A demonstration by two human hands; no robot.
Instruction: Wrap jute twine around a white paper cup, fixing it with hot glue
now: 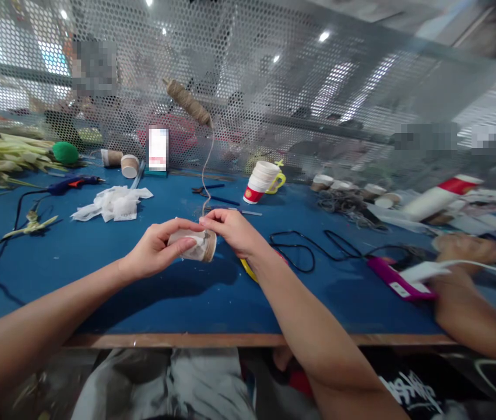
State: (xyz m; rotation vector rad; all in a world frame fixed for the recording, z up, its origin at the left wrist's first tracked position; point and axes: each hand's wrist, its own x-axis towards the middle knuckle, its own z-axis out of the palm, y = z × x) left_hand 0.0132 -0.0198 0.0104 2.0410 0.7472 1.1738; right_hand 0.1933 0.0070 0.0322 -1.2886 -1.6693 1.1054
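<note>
My left hand (162,244) is closed around a small white paper cup (194,247), which lies on its side above the blue table. Brown twine is wound around the cup's end nearest my right hand. My right hand (233,229) pinches the twine (207,175) at the cup's upper edge. From there the strand runs up to a twine spool (187,102) hanging on the perforated metal screen.
A stack of paper cups (261,182) stands behind my hands. A glue gun (73,183) and a crumpled white bag (114,203) lie left. At right are a black cable (294,233), a magenta power strip (398,280) and a co-worker's arm (470,297).
</note>
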